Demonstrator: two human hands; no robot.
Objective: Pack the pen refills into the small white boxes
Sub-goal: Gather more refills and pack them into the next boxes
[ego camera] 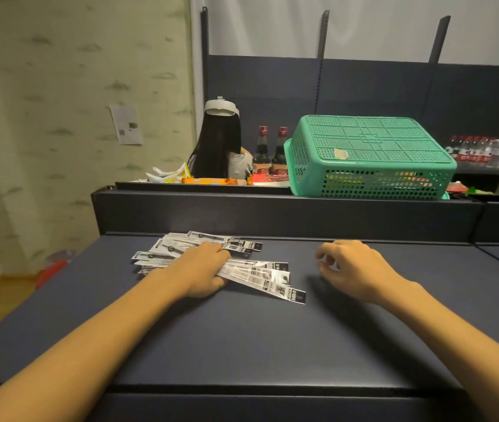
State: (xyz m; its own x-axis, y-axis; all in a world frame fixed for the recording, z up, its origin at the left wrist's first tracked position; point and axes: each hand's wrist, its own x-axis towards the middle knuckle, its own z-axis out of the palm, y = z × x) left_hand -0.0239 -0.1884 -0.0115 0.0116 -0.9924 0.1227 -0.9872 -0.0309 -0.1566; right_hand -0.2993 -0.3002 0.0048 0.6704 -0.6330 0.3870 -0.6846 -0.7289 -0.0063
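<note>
The pen refills (pixel 211 263), flat packets in clear and printed wrappers, lie fanned in a loose heap on the dark bench (pixel 242 336), left of centre. The left hand (pixel 204 271) lies on the heap, fingers curled over several packets, apparently gathering them. To do this well, I judge it should square the packets into one even bundle, printed ends all one way, before lifting, since the slippery wrappers will likely slide apart if pinched at one end.

The right hand (pixel 353 269) hovers well apart to the right, fingers loosely curled, holding nothing. It could steady the bundle's free ends.

No small white boxes show anywhere here. The left palm hides how many packets it has, and wrapper print is too small to read
</note>
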